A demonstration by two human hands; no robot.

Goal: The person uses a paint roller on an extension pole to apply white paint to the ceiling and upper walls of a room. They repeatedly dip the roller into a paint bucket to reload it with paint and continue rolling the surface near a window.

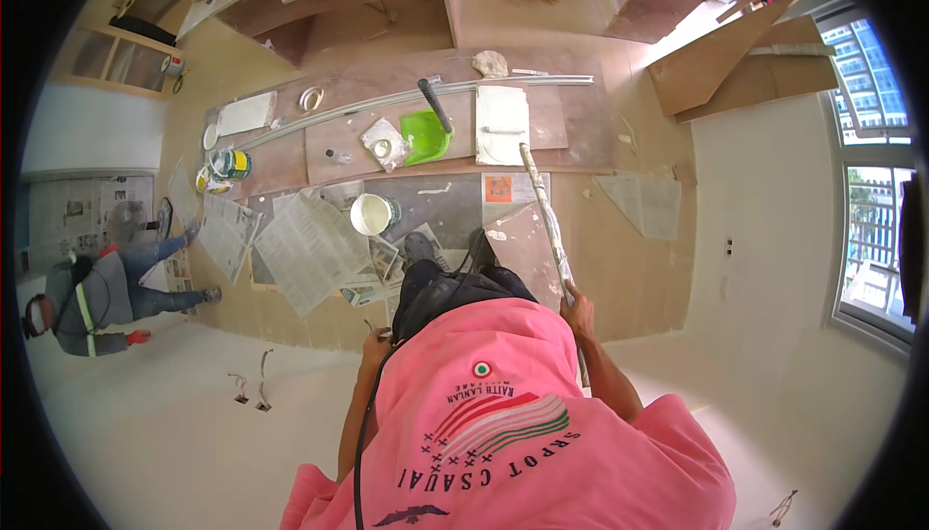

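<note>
My right hand [578, 314] is closed around a long, paint-spattered roller pole [546, 211] beside my right hip. The pole's far end meets the near edge of a white paint tray [502, 109]. Inside the tray, white paint covers most of what lies there, so the roller head is hard to make out. My left hand [377, 344] is at my left hip, fingers curled in, next to a black cord; what it holds, if anything, is too small to tell. A white-rimmed paint bucket [374, 213] stands by my feet.
A green dustpan [424, 136] with a dark handle, a tape roll [311, 98] and long metal strips [387, 96] lie on boards ahead. Newspaper sheets [314, 240] cover floor at left. Another person [92, 298] is at far left. Cardboard panels [745, 70] lean near the right window.
</note>
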